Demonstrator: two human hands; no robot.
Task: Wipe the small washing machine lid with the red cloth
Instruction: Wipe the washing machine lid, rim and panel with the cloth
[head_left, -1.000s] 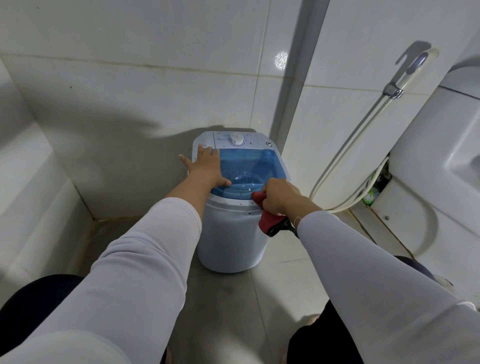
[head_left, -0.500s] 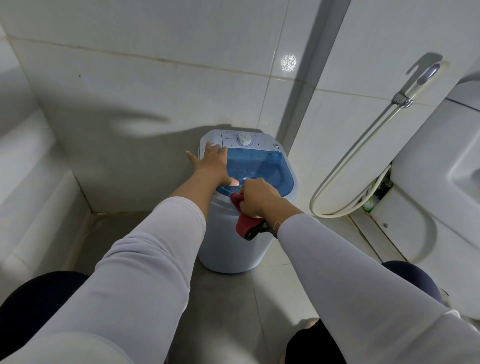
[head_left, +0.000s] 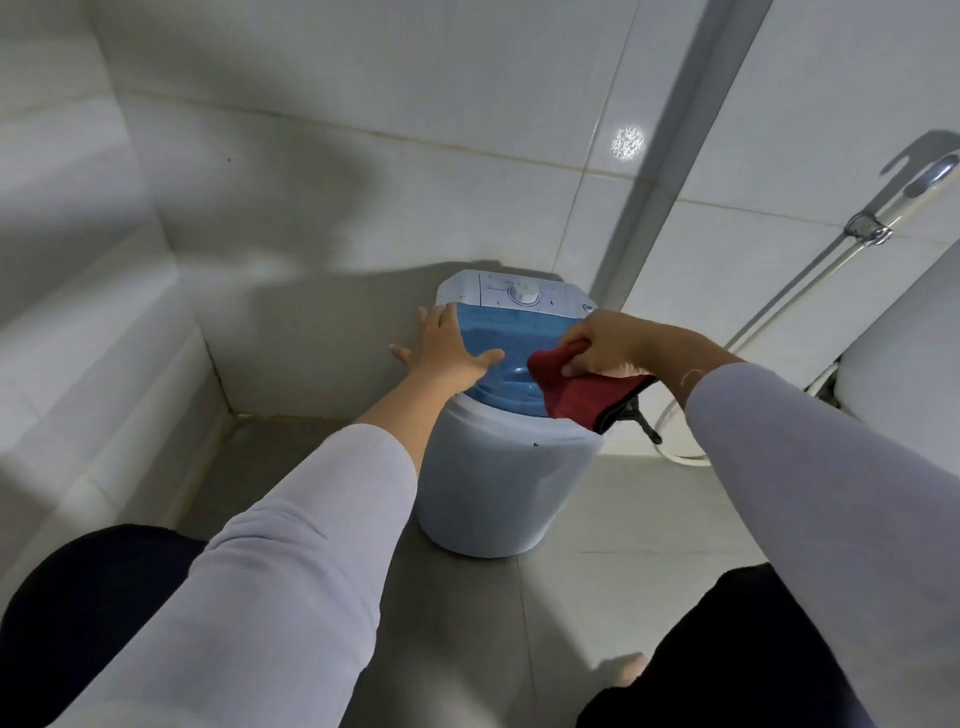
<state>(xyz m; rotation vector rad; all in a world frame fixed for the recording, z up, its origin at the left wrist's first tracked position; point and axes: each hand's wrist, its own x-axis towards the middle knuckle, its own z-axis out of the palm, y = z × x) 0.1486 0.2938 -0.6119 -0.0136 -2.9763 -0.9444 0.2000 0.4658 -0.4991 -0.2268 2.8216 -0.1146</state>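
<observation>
Nearest the camera, two pale grey sleeves (head_left: 291, 535) reach forward over dark-clad knees and a grey tiled floor (head_left: 467, 623). Beyond them a small washing machine (head_left: 498, 483) stands on the floor in the corner of white tiled walls, its translucent blue lid (head_left: 511, 332) closed on top. The left hand (head_left: 447, 348) lies flat with fingers spread, palm pressed on the lid's left edge. The right hand (head_left: 605, 345) is clenched around a bunched red cloth (head_left: 576, 387), which rests on the lid's right front part and hangs over the rim, a black edge showing at its lower corner. Behind the lid sits the white control panel with a round dial (head_left: 523, 293). Farther right, a handheld sprayer (head_left: 919, 187) hangs on the wall with its hose trailing down.
</observation>
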